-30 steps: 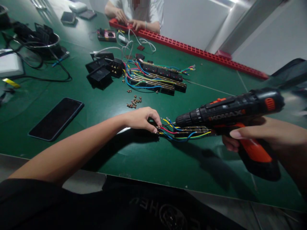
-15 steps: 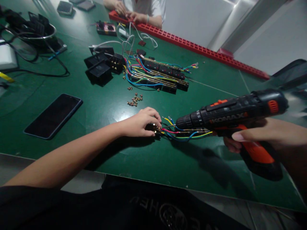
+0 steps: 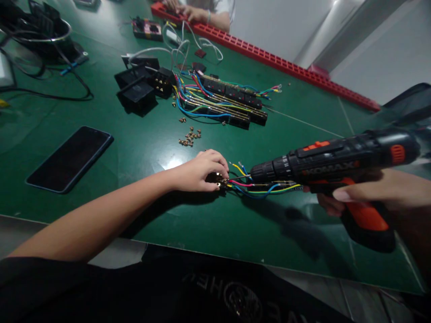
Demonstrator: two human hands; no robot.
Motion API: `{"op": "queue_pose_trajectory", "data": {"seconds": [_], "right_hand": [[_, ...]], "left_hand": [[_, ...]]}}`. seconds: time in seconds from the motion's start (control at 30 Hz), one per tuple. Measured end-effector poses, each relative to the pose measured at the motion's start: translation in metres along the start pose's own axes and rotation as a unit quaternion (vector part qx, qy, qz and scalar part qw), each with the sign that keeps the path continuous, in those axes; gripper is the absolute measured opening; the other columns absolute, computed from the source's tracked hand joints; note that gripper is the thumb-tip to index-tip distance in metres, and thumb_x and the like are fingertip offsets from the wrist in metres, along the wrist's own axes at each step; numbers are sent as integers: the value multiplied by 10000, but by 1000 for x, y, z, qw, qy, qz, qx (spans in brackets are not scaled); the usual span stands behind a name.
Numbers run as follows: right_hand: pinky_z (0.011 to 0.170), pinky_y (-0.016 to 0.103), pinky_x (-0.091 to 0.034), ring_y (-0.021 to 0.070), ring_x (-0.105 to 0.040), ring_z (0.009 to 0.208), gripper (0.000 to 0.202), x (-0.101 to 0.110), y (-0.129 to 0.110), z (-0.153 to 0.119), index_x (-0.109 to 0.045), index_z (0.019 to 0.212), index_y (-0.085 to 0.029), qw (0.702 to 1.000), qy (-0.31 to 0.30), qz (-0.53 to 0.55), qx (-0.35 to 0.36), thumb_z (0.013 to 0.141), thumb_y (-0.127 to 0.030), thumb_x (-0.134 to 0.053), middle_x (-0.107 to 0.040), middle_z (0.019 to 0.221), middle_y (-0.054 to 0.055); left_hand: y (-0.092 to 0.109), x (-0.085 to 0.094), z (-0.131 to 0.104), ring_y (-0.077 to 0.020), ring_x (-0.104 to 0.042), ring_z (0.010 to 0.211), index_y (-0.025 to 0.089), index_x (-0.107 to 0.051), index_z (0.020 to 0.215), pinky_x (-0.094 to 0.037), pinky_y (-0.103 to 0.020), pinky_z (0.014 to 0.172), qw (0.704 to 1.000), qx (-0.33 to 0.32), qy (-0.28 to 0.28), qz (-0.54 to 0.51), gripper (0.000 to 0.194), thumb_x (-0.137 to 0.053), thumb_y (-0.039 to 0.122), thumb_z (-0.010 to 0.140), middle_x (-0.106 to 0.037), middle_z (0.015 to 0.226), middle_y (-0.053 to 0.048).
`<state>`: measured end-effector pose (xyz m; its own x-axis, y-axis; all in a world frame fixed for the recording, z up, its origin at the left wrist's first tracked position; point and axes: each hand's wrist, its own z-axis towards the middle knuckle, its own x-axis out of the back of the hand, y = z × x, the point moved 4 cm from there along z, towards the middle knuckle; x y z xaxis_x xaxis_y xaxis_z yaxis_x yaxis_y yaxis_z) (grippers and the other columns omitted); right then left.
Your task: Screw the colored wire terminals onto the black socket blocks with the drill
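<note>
My right hand (image 3: pixel 360 195) is wrapped round the grip of a black and orange cordless drill (image 3: pixel 323 157). The drill lies nearly level, its thin bit pointing left at brass terminals (image 3: pixel 222 181) on a small black block. Around that block curl the thumb and fingers of my left hand (image 3: pixel 205 172), which hide most of it. Red, blue, yellow and green wires (image 3: pixel 269 190) run from the terminals to the right, along a black strip lying under the drill's nose. Small brass screws (image 3: pixel 191 137) lie loose beyond my left hand.
Wired black socket strips (image 3: pixel 229 101) and black plastic housings (image 3: pixel 138 89) lie farther back. A phone (image 3: pixel 70 159) rests at the left, with a bowl of black parts (image 3: pixel 40 36) behind it. Along the far edge runs a red slotted rail (image 3: pixel 269 56), where another person's hands (image 3: pixel 186 11) work.
The drill and my right hand have shifted slightly to the right. My left hand stays at the terminal block. The view has moved a little, with the phone now farther left.
</note>
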<state>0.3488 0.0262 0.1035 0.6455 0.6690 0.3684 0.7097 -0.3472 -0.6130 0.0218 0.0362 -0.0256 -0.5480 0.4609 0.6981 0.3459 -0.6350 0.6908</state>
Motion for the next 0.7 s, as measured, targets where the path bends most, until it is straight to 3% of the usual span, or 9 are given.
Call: {"op": "queue_pose_trajectory", "data": {"seconds": [0.3, 0.5, 0.7], "right_hand": [[561, 359, -569, 242, -675, 616, 432, 6, -2, 5, -736, 817, -239, 999, -11, -30, 25, 684, -640, -823, -693, 685, 75], [575, 368, -565, 241, -670, 614, 398, 9, -3, 8, -721, 796, -245, 999, -10, -23, 31, 678, -609, -830, -684, 682, 65], [476, 351, -514, 228, -631, 554, 399, 12, -2, 7, -740, 798, -265, 1000, 0, -9, 26, 665, -624, -849, -673, 656, 68]], "left_hand": [[4, -1, 5, -207, -643, 1083, 181, -691, 1045, -510, -349, 986, 998, 4, 3, -56, 234, -710, 154, 813, -644, 1184, -86], [2, 0, 10, -208, -652, 1058, 182, -692, 1007, -516, -352, 974, 999, 11, 5, -48, 226, -718, 147, 785, -652, 1161, -78], [-1, -1, 13, -209, -647, 1073, 178, -706, 1019, -518, -360, 991, 997, 19, 12, -71, 257, -730, 130, 767, -645, 1168, -81]]}}
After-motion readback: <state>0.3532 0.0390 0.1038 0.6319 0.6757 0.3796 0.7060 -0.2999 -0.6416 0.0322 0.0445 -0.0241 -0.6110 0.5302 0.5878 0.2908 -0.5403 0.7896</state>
